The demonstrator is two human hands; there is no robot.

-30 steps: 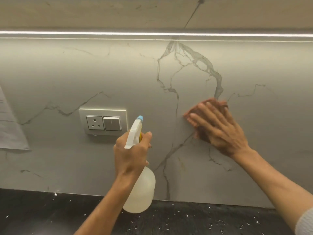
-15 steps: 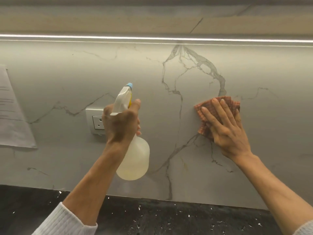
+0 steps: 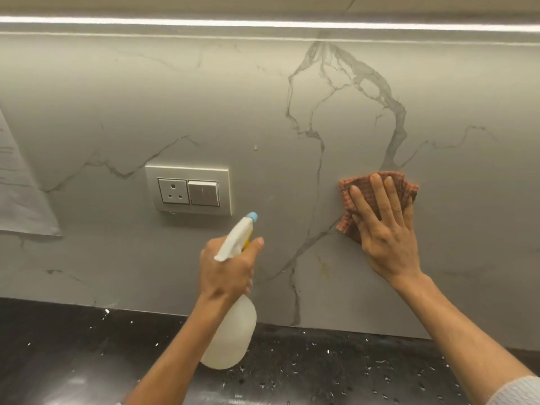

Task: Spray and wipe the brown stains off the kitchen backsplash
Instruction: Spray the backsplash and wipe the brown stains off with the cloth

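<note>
Well, the head view looks straight at a grey marble-veined backsplash (image 3: 146,97) under a bright light strip (image 3: 263,23), with a dark speckled tabletop (image 3: 73,361) along the bottom. The left hand (image 3: 226,273) is wrapped round the neck of a translucent spray bottle (image 3: 230,337), its thumb lying up beside the white trigger head. The blue nozzle tip (image 3: 253,217) points up toward the wall, just below and to the right of a white socket-and-switch plate (image 3: 188,190). The bottle's round body hangs above the tabletop's back edge.

Further right, the right hand (image 3: 388,244) is spread flat with straight fingers, pressing a folded orange-brown checked cloth (image 3: 347,185) against the backsplash, over the foot of a dark vein. A faint brownish streak (image 3: 323,266) shows on the wall between the two hands, lower than the cloth. A paper sheet (image 3: 17,194) hangs at the far left. A pale ribbed sleeve (image 3: 514,390) shows at the lower right corner.
</note>
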